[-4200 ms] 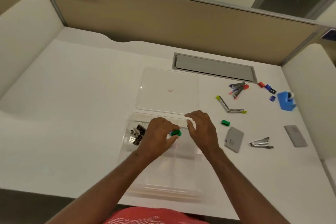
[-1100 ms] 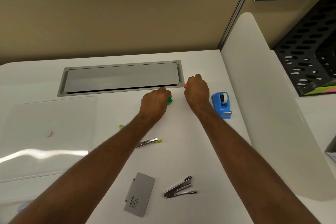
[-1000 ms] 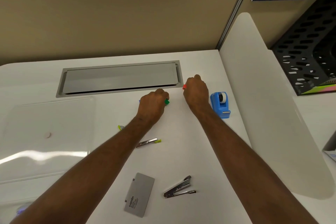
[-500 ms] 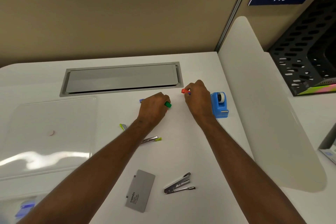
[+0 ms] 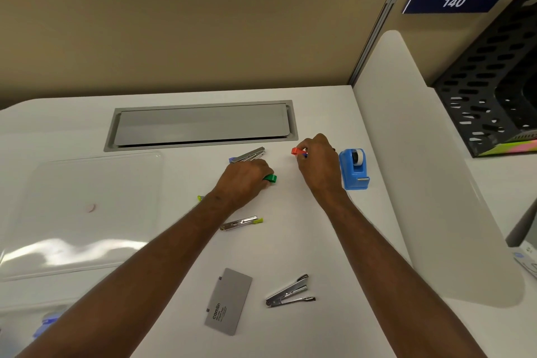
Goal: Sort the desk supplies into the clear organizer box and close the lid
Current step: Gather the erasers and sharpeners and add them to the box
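The head view looked down on a white laminate desk (image 5: 290, 241) where the person's left hand (image 5: 244, 180) was curled around a small green plastic clip (image 5: 270, 178), and the right hand (image 5: 318, 160) pinched a small red plastic piece (image 5: 296, 151) with a sliver of blue showing beside it; what that blue bit was could not be told. Both hands worked near the far right corner of the desk, just in front of the grey metal cable hatch (image 5: 200, 125).

These small coloured pieces looked light, rigid and smooth, so a fingertip pinch across the short sides would likely suit them, several to a palm. The silver metal clips with coloured tips (image 5: 248, 154) beyond the left hand, and another (image 5: 241, 222) under the forearm, seemed thin and springy, best lifted by the middle of the bar. The blue plastic tape dispenser (image 5: 354, 168), just beside the right hand, probably weighed more and wanted a whole-hand hold on its body. The silver metal stapler (image 5: 289, 292) and the flat grey rectangular case (image 5: 228, 301) lay toward the near edge.

The clear flat plastic lid (image 5: 87, 212) rested off to the left, not yet closed on anything. Of the clear organizer box, only a blurred edge at the near left corner might have shown.
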Action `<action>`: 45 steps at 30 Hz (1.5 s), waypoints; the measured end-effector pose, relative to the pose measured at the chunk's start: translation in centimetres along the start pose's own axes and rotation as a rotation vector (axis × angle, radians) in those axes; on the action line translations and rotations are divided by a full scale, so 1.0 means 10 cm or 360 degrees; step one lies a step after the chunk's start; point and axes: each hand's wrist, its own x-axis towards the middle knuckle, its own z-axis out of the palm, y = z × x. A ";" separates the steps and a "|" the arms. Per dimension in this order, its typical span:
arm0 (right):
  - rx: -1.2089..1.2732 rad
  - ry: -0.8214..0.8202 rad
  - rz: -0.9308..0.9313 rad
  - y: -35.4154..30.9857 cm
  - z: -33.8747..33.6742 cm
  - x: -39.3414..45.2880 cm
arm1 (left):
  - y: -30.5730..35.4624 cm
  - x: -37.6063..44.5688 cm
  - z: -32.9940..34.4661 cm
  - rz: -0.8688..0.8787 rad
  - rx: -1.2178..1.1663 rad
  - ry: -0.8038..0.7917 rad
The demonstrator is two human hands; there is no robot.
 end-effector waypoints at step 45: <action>0.0170 0.0350 -0.0420 -1.06 -0.38 -2.03 | -0.14 -2.36 -0.99 -0.0291 -0.0492 0.0554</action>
